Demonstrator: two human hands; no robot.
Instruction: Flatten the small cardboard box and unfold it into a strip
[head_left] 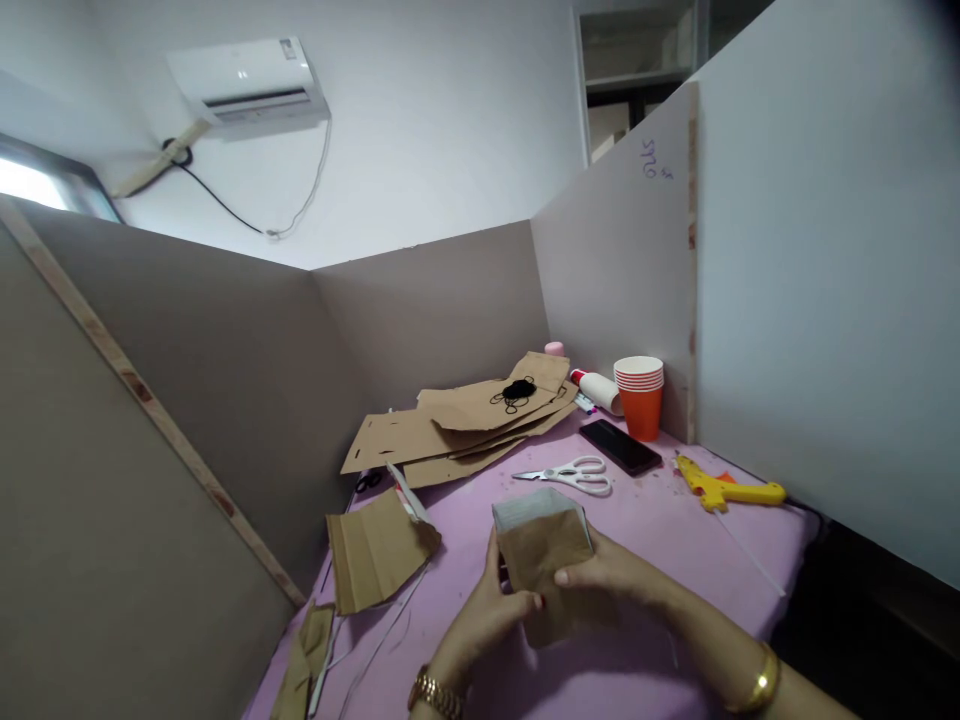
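Observation:
A small brown cardboard box [546, 545] with a grey open top sits low in the middle, above the purple table [660, 520]. My left hand [491, 612] grips its left side, thumb up along the edge. My right hand [611, 575] wraps its right side, fingers pressed on the front face. Both hands are closed on the box. A gold watch is on my left wrist and a gold bangle on my right.
White scissors [574, 475], a black phone [620, 446] and a yellow glue gun [724, 490] lie beyond the box. Stacked orange paper cups [640, 398] stand at the right partition. Cardboard sheets [465, 425] pile at the back; a folded piece [375, 550] lies left. Partition walls surround the table.

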